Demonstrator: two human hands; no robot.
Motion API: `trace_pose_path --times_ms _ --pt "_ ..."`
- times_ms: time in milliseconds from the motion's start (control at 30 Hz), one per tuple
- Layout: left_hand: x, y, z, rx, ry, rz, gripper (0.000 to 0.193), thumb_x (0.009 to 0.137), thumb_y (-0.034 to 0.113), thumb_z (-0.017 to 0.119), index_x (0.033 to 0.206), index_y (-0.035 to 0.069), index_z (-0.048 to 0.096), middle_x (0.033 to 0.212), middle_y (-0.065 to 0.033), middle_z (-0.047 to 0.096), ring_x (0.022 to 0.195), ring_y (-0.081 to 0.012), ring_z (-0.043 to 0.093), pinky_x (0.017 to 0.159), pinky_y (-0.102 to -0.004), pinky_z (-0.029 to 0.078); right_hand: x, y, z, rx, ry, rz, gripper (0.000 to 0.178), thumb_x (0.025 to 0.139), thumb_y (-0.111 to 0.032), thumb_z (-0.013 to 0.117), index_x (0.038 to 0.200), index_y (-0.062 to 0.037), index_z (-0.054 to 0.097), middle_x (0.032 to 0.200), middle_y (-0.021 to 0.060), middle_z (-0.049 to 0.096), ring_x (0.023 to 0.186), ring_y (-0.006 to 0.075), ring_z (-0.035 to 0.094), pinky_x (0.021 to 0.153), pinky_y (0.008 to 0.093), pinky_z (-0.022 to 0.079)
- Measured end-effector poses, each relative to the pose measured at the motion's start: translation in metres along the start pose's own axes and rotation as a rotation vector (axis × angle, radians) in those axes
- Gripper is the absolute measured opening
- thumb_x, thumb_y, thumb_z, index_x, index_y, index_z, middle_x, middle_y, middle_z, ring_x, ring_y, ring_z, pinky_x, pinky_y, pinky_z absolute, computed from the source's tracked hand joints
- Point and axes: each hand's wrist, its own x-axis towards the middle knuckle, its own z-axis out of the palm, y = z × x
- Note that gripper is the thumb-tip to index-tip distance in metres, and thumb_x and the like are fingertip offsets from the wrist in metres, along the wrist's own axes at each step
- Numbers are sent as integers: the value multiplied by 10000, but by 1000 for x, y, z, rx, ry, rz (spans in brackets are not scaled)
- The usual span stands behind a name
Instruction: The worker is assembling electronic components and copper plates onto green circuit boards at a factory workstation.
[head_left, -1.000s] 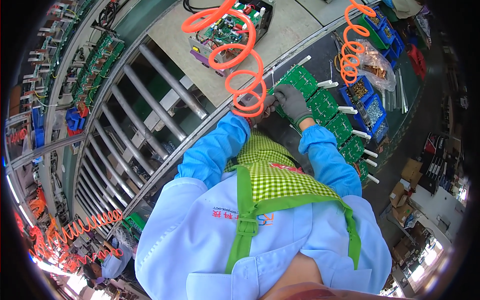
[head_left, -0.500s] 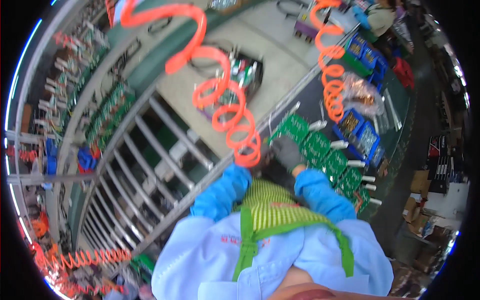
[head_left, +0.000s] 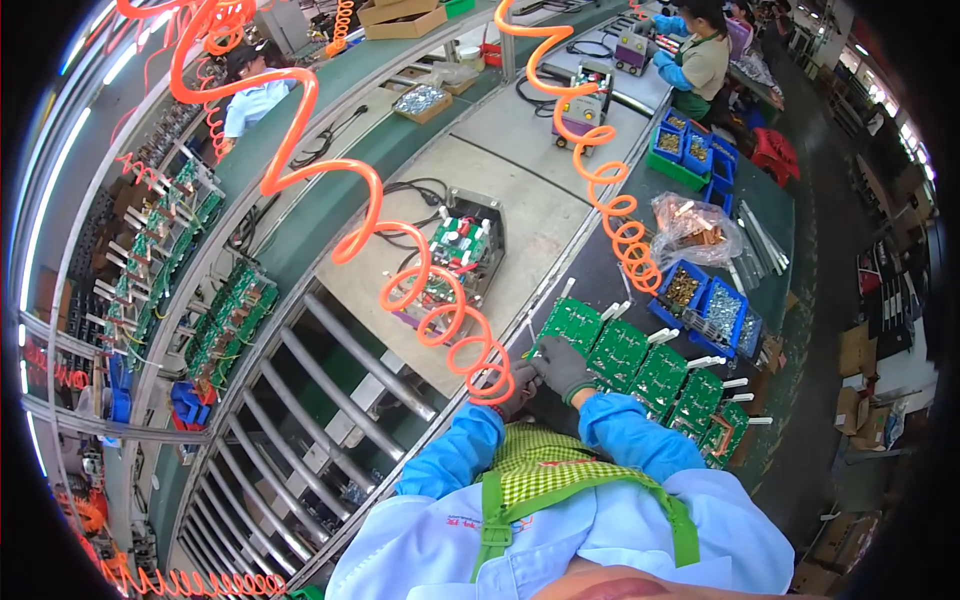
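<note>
My right hand (head_left: 563, 368), in a grey glove, sits at the near left edge of a row of green circuit boards. Its bent fingers point toward my left hand, and what they hold, if anything, is too small to make out. The leftmost circuit board (head_left: 571, 322) lies just beyond that hand. My left hand (head_left: 517, 397), also gloved, is close beside it on the left. An orange coiled hose (head_left: 478, 362) runs down in front of the left hand, covering most of its fingers. Whatever is at the hose's lower end is hidden.
An open device with a circuit board inside (head_left: 467, 243) stands on the pale worktop ahead. Metal rollers (head_left: 330, 345) lie to the left. Blue bins of small metal parts (head_left: 722, 311) and a plastic bag of copper-coloured pieces (head_left: 697, 229) are right. Another person (head_left: 697, 65) works at far right.
The whole view has shifted, so the bench sits lower and more of its far end shows. My right hand has drawn back from the leftmost board toward my left hand.
</note>
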Motion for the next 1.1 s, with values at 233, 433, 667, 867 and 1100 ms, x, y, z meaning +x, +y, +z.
trace_pose_path --times_ms 233,433,667,867,1100 --pt "-6 14 -4 -121 38 -106 85 839 93 545 903 50 581 765 -20 541 590 -90 495 489 -194 389 2 10 -10 53 -53 -71 215 815 -299 597 933 -123 634 1017 140 584 933 332 580 797 414 485" --pt "-2 28 0 -230 66 -166 86 851 111 536 899 54 578 754 -16 540 584 -88 492 491 -193 384 1 16 -3 52 -26 -171 226 823 -284 593 915 -79 621 931 159 593 886 331 584 760 413 481" --pt "9 45 10 -351 108 -250 94 864 133 525 894 59 574 741 -10 539 577 -86 489 494 -192 377 -3 -11 -8 -49 -62 27 314 806 -379 617 918 -87 598 1008 154 567 884 357 587 746 439 488" --pt "15 57 17 -445 120 -344 106 876 151 515 889 63 571 730 -5 539 572 -84 487 496 -191 372 -7 18 -5 66 118 -275 223 802 -295 628 926 -111 615 1012 132 545 867 327 583 754 409 491" --pt "-7 69 2 -565 158 -480 123 889 173 504 884 68 567 717 0 538 565 -82 484 498 -191 366 -9 5 -18 60 -41 -129 196 805 -255 610 921 -96 603 979 135 533 924 328 556 762 414 484"
